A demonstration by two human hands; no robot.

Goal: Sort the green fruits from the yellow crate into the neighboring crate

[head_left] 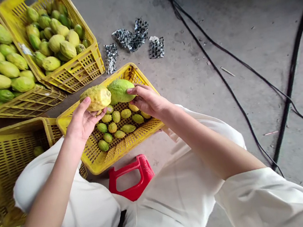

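Note:
My left hand (80, 120) is closed round the lower side of a bumpy yellow citron (96, 97). Beside it, my right hand (148, 100) grips a smoother green citron (119, 90) by its right end, thumb on top. The two fruits are held side by side, close together or touching. Both are above a yellow plastic crate (94, 161) between my knees. On the crate's perforated bottom lie several smaller green and yellow citrons (116, 117), some partly hidden by my hands.
Two yellow crates full of citrons, one at the far left (21, 100) and one behind it (77, 71), stand on the floor. Another crate (15, 135) is by my left knee. A red stool (145, 167), foil scraps (131, 38) and black cables (222, 91) are nearby.

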